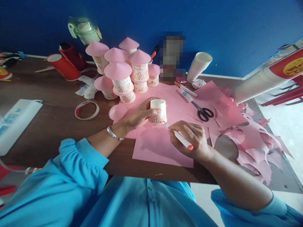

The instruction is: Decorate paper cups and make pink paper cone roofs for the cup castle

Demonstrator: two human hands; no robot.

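My left hand (138, 115) grips a white paper cup (158, 111) standing upside down on pink paper (163, 148); orange flowers are drawn around its lower edge. My right hand (189, 137) holds a white marker (180, 137) with an orange end, its tip touching the cup's lower right side. Behind the cup stands a cluster of decorated cup houses (125, 75) with pink cone roofs. A pink paper circle (117, 112) lies just left of my left hand.
Black scissors (204, 113) and a glue stick (187, 95) lie on pink sheets to the right, with pink offcuts (253, 142) beyond. A stack of white cups (198, 66), red cups (63, 66), a tape roll (86, 110) and a white power strip (16, 121) sit around.
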